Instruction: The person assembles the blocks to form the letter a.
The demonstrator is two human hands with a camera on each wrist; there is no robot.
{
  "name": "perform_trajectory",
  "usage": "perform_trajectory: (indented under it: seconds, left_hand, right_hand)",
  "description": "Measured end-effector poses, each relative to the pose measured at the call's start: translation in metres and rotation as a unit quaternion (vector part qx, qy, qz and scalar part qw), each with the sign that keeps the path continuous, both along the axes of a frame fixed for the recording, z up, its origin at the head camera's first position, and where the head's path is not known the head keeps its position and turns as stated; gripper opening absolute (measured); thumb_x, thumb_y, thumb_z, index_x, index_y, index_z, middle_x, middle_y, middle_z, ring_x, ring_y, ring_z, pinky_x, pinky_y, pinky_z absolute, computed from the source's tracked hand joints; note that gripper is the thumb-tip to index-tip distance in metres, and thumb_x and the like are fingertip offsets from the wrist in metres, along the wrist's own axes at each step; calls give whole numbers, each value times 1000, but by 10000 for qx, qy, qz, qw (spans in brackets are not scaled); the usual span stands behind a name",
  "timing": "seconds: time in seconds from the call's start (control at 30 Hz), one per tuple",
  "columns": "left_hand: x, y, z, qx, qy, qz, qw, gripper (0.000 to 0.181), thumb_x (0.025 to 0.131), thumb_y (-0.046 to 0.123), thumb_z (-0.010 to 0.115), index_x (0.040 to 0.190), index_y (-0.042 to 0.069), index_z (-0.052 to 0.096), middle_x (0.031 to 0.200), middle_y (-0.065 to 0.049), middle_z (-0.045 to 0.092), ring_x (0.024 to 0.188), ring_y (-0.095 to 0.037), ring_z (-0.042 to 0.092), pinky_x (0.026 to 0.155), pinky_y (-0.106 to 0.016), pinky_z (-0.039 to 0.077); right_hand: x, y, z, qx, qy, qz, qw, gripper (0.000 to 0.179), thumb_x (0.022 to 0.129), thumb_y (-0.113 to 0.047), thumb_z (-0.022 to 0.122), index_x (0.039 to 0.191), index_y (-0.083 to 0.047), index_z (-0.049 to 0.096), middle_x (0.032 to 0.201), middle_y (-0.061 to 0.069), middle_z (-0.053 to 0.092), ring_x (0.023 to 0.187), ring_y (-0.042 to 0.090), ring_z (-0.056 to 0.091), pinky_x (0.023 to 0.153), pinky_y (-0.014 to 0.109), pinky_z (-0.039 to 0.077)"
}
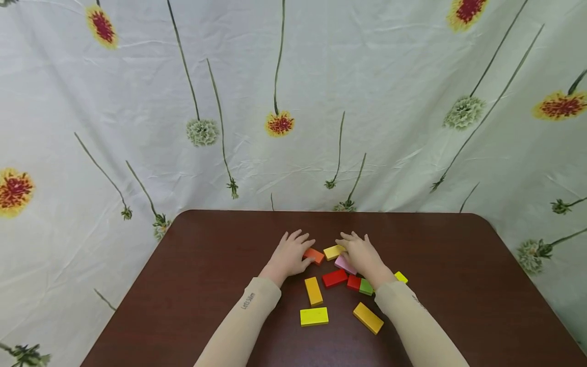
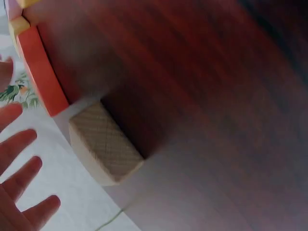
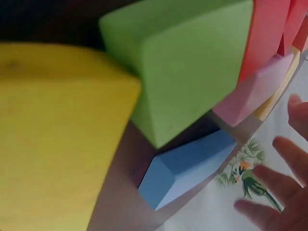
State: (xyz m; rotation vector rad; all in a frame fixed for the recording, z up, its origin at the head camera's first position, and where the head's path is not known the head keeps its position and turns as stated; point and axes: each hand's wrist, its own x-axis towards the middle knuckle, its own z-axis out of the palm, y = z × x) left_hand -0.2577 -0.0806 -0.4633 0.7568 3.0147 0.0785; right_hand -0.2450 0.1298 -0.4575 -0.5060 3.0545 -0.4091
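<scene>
My left hand (image 1: 288, 256), fingers spread, is over the left side of a group of coloured blocks. Its thumb is beside an orange-red block (image 1: 315, 256); whether they touch I cannot tell. A plain wooden block (image 2: 107, 144) shows only in the left wrist view. With fingers apart, my right hand (image 1: 364, 256) is above a pink block (image 1: 344, 265) and the end of a pale yellow block (image 1: 332, 252). The right wrist view also has a blue block (image 3: 187, 166) near its fingers, hidden in the head view. Neither hand grips anything.
Nearer the front lie a red block (image 1: 335, 278), another red block (image 1: 353, 282) against a green block (image 1: 366, 287), and several yellow and amber blocks (image 1: 314, 316). The dark brown table (image 1: 206, 265) has a flower-printed cloth (image 1: 312, 76) behind it.
</scene>
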Motion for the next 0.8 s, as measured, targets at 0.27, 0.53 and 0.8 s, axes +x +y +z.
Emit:
perform_trajectory:
  seconds: [0.27, 0.53, 0.8]
  left_hand:
    - [2, 5, -5, -63, 120, -176, 9998, 35, 93, 29, 68, 127, 21, 68, 132, 0, 65, 132, -25, 51, 112, -46, 39]
    - [2, 10, -10, 68, 414, -236, 9988, 29, 91, 26, 71, 119, 18, 73, 116, -1, 72, 110, -20, 60, 97, -36, 51]
    - [0, 20, -11, 193, 266, 171, 9993, 28, 89, 31, 72, 113, 16, 73, 106, -2, 69, 95, -18, 59, 89, -33, 55]
  right_hand:
    - [0, -6, -3, -148, -217, 47, 9996, 33, 94, -6, 63, 127, -8, 67, 139, 12, 59, 133, 37, 50, 110, 53, 39]
    - [3, -5, -6, -246, -165, -115, 9995, 30, 93, -3, 64, 122, -6, 70, 125, 11, 67, 117, 30, 62, 101, 44, 50]
    - [1, 0, -11, -167, 312, 12, 9994, 22, 86, -3, 73, 108, -2, 74, 101, 10, 68, 95, 25, 66, 90, 38, 56]
